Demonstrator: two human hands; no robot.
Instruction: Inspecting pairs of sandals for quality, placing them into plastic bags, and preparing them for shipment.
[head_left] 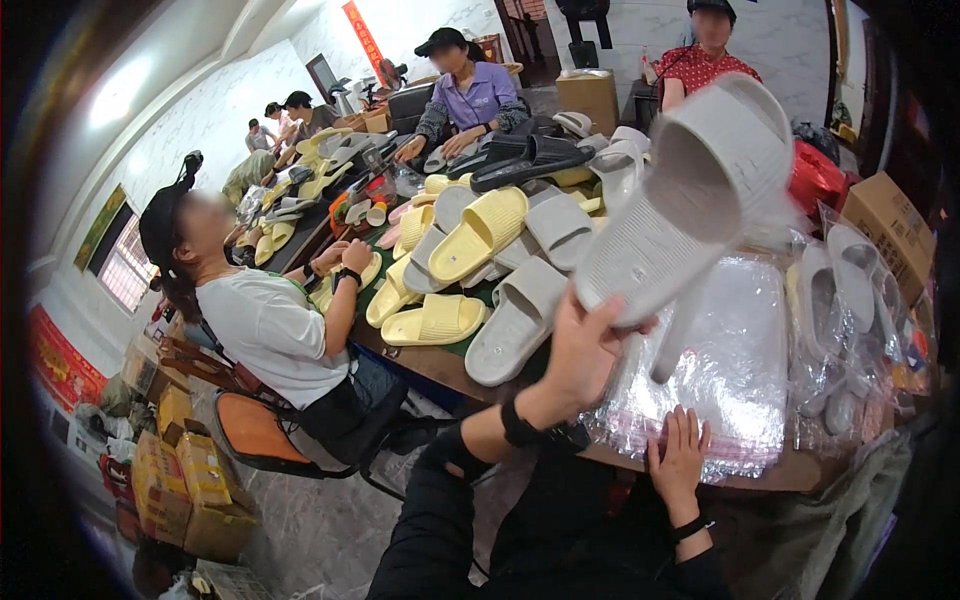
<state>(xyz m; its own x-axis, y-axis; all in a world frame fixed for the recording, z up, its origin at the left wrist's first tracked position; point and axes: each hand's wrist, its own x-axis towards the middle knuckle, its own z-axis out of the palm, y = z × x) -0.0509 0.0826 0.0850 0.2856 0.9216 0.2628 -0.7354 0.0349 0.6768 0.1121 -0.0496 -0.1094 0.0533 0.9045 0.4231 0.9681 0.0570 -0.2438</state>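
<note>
My left hand (583, 348) is closed on the heel end of a light grey slide slipper (655, 230), raised above the table with its ribbed footbed showing. A second grey edge beneath it looks like another slipper, mostly hidden. Under this hangs a stack of clear plastic bags (735, 370) lying on the table. My right hand (679, 455) rests on the near edge of those bags, fingers apart and holding nothing. Left of my left hand lie a grey slipper (515, 325) and a yellow slipper (480, 235) on the pile.
Bagged grey slippers (850, 290) stand at the right beside a cardboard box (890, 232). A red plastic bag (815, 178) is behind them. A person in white (270, 320) sits at the left; a person in purple (470, 100) and one in red (690, 65) work across the table.
</note>
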